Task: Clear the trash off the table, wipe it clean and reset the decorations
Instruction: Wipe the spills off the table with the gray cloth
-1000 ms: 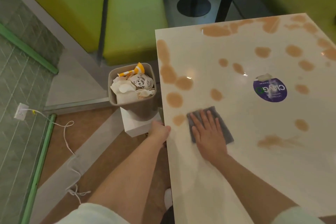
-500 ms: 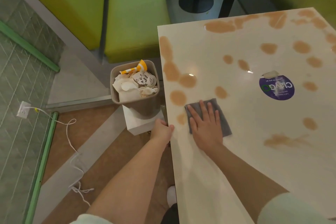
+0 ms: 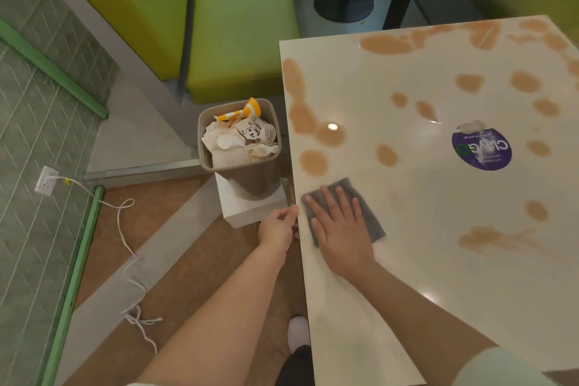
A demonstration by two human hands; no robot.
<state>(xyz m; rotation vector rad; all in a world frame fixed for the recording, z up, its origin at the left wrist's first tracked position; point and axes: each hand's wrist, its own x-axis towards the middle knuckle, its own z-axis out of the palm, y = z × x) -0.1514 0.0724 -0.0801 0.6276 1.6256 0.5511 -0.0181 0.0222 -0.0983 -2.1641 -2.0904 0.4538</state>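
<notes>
Grey cloth (image 3: 344,210) flat on the near-left part of the table (image 3: 438,276), close to the left edge, pinned under the right hand (image 3: 340,229) with fingers straight and spread, palm down. Just beyond the cloth, tan spill patches (image 3: 313,161) running up the left edge and scattered across to the far side (a smeared one lies near the right, too). Left hand (image 3: 277,227) at the table's left edge, fingers curled at the rim; whether gripping it or merely resting, cannot tell.

Best done with even palm pressure and long overlapping strokes, pushing away toward the nearest patches, then lifting or folding the cloth before it turns sodden and only spreads the liquid. Worth working inward from the edge, so nothing drips to the floor. Around the purple round sticker (image 3: 482,149), lighter pressure probably wise, given the loose bit of tape at its top. Bin (image 3: 239,178) beside the table already full of trash, standing on a white box (image 3: 250,207).
</notes>
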